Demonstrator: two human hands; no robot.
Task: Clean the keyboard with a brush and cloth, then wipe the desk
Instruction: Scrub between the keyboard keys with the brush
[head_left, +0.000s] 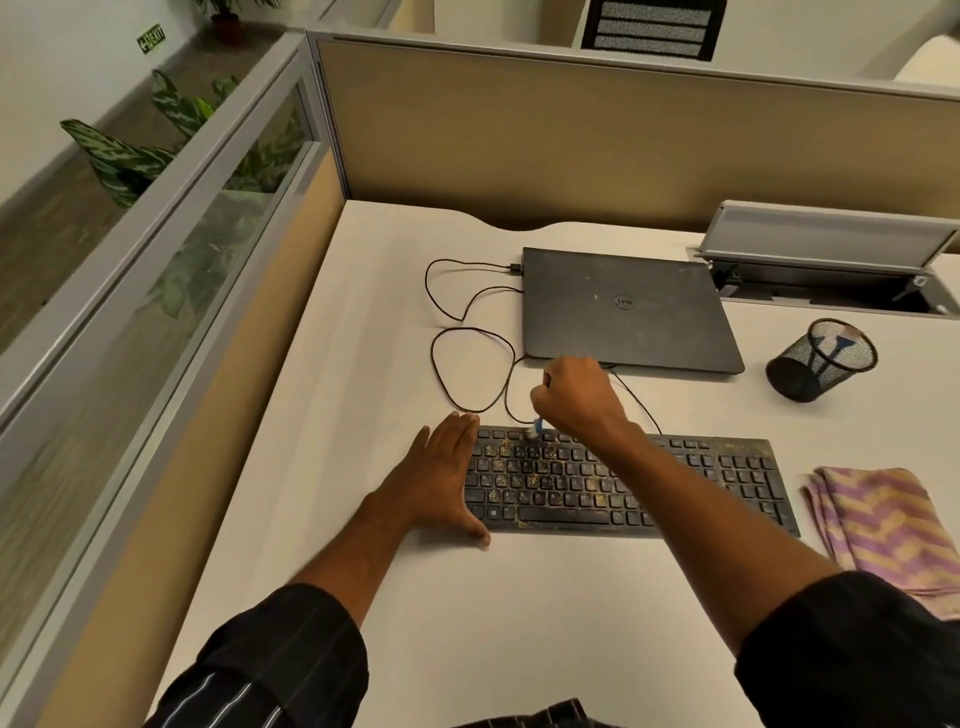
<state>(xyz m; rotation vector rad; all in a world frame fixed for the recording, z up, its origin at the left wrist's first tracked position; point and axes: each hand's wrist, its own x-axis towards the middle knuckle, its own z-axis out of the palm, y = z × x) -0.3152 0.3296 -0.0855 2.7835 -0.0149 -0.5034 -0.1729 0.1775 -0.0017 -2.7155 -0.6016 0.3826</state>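
1. Head view: our right hand (574, 397) is fisted on the brush (537, 428) at the keyboard (623, 486) top-left; left hand (441, 475) lies flat, empty, bracing its left end.
2. Risk: crumbs flick onto the worktop (363, 364) or laptop (623, 306); bristles may snag the cable (467, 358).
3. Cloth (883, 525) waits centre-right.

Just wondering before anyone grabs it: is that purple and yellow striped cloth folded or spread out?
Folded. The purple and yellow striped cloth lies as a compact stack with layered edges showing at its left side, right of the black keyboard.
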